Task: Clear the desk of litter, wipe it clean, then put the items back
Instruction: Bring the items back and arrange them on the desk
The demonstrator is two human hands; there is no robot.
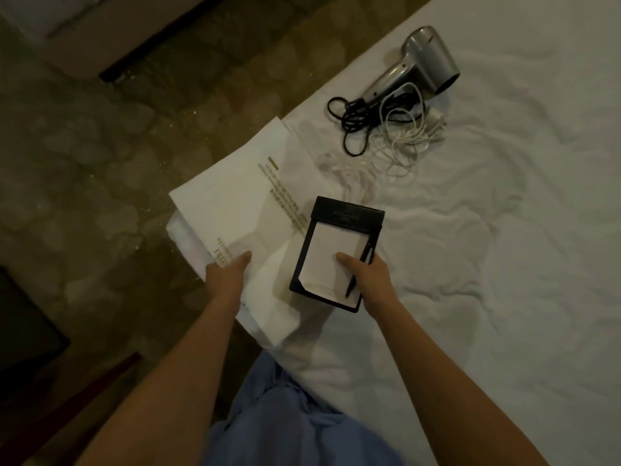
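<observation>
The right hand holds a notepad (pen on it); the left hand grips a paper bag.

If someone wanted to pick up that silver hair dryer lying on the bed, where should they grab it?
Probably by the handle. The hair dryer lies on its side on the white bed, its slim handle slanting down-left toward the tangled black cord. The fat barrel looks too wide to wrap fingers round. Come from above, midway up the handle, clear of the cords.
</observation>
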